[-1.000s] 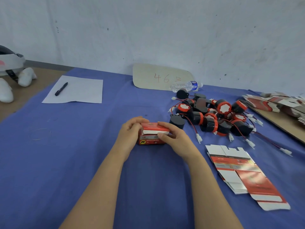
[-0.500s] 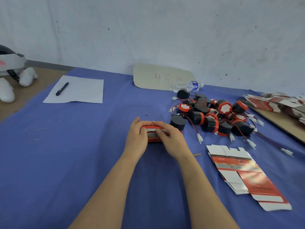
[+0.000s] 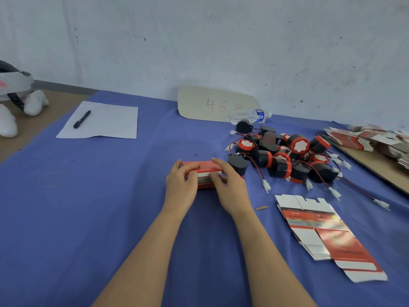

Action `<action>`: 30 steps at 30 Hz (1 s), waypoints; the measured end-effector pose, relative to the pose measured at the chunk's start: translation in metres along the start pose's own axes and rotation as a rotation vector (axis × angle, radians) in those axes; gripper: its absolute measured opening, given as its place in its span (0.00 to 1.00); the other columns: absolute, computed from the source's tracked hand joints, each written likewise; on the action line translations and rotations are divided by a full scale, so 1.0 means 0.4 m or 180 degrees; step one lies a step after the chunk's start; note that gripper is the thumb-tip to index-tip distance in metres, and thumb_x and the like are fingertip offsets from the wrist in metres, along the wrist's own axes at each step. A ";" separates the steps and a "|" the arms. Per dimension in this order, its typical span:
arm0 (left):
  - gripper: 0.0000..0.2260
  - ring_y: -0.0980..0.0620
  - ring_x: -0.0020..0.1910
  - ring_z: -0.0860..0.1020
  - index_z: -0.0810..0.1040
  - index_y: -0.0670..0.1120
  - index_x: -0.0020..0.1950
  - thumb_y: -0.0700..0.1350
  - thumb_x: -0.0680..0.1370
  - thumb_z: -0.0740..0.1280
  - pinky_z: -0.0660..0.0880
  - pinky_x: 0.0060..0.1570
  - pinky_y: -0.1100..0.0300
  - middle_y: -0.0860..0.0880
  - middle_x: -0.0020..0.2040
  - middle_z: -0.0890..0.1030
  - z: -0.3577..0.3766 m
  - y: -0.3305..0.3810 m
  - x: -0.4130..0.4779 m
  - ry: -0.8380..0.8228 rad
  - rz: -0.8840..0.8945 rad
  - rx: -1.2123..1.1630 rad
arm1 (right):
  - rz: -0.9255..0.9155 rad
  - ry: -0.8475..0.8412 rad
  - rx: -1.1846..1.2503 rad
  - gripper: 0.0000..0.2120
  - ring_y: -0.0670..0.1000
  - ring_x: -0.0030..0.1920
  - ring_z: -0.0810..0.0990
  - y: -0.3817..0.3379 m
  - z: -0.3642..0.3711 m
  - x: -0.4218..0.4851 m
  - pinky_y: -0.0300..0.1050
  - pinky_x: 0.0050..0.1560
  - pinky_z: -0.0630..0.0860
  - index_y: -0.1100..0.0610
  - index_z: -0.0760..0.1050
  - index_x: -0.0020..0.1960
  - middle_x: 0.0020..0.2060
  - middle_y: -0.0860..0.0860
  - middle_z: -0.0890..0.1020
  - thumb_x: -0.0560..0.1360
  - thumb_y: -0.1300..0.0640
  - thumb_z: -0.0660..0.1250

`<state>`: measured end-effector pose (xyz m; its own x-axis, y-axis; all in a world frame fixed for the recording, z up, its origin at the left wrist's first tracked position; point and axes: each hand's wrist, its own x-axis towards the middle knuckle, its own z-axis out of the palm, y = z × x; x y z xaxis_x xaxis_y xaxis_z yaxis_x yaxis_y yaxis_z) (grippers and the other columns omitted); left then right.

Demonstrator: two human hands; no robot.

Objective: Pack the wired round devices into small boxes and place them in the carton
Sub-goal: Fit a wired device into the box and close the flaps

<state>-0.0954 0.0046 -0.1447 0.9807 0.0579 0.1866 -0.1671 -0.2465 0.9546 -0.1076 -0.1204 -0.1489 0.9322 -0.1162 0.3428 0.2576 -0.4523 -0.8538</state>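
Since a second ago we have brought both hands in over small box (image 3: 205, 170); white flap, open then, now only thin strip under our right fingers (image 3: 218, 166). Box lies mid-tabletop (image 3: 88, 218), held between both hands. Our left hand (image 3: 180, 187) curls fingers over box's left end; our right hand (image 3: 231, 189) lays fingers across top, thumb at front face. Wired round devices (image 3: 283, 156) piled just beside box, toward far right corner. Flat box blanks (image 3: 321, 231) near right edge.
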 end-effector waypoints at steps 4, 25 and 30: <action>0.14 0.44 0.68 0.69 0.80 0.43 0.58 0.38 0.79 0.58 0.68 0.66 0.46 0.42 0.68 0.71 0.005 0.001 0.001 0.0024 0.0001 -0.0134 | 0.0213 0.0145 0.0287 0.07 0.46 0.50 0.79 0.001 -0.002 0.002 0.26 0.46 0.73 0.51 0.77 0.51 0.45 0.42 0.80 0.77 0.62 0.66; 0.19 0.46 0.69 0.68 0.62 0.44 0.75 0.42 0.83 0.52 0.63 0.69 0.53 0.44 0.72 0.68 0.029 0.055 -0.033 0.0288 -0.0700 -0.0459 | 0.1715 0.0347 0.1732 0.16 0.47 0.46 0.77 -0.112 0.029 -0.029 0.32 0.41 0.72 0.55 0.73 0.66 0.56 0.53 0.79 0.81 0.61 0.56; 0.16 0.44 0.65 0.73 0.68 0.51 0.70 0.43 0.83 0.56 0.70 0.65 0.45 0.45 0.68 0.73 0.094 0.242 -0.116 -0.0163 0.0332 -0.1132 | 0.0821 0.1421 0.1928 0.13 0.43 0.42 0.81 -0.198 -0.157 -0.100 0.40 0.44 0.78 0.50 0.74 0.63 0.44 0.45 0.81 0.81 0.58 0.59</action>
<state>-0.1534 -0.0584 -0.0699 0.9589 -0.0004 0.2838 -0.2822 0.1035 0.9538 -0.1812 -0.1355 -0.0701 0.8243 -0.5533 0.1202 0.2604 0.1819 -0.9482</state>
